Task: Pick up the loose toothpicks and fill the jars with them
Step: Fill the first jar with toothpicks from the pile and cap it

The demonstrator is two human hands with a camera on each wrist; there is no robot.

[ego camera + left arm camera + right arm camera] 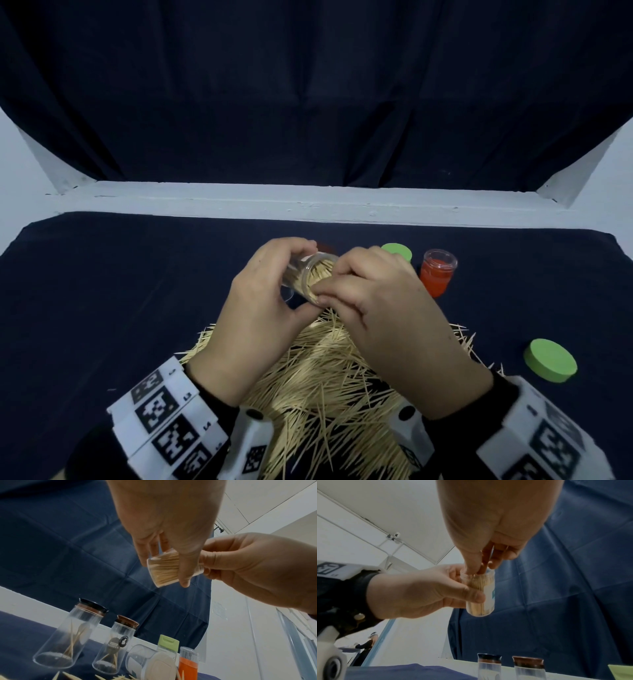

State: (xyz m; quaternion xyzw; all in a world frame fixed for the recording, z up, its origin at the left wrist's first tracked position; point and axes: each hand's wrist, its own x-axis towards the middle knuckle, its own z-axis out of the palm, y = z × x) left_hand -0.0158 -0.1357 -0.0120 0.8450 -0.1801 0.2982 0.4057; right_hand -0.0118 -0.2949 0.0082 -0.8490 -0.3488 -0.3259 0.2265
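Note:
My left hand (pixel 267 284) grips a small clear jar (pixel 310 274) held tilted above the table, its mouth toward my right hand. The jar (pixel 163 570) is packed with toothpicks. The right hand (pixel 342 284) is at the jar's mouth, where its fingertips (pixel 476 568) pinch a bunch of toothpicks that reaches into the jar (pixel 482 597). A large heap of loose toothpicks (pixel 325 380) lies on the dark cloth below both hands. The left hand (pixel 419 592) wraps the jar's side with thumb in front.
An open orange jar (pixel 435 274) stands right of the hands, with green lids (pixel 397 251) (pixel 550 360) nearby. Beyond the hands stand two clear brown-lidded jars (pixel 68 635) (pixel 116 642), each holding a few toothpicks, a clear jar lying down (pixel 142 655) and a green-capped bottle (pixel 167 643).

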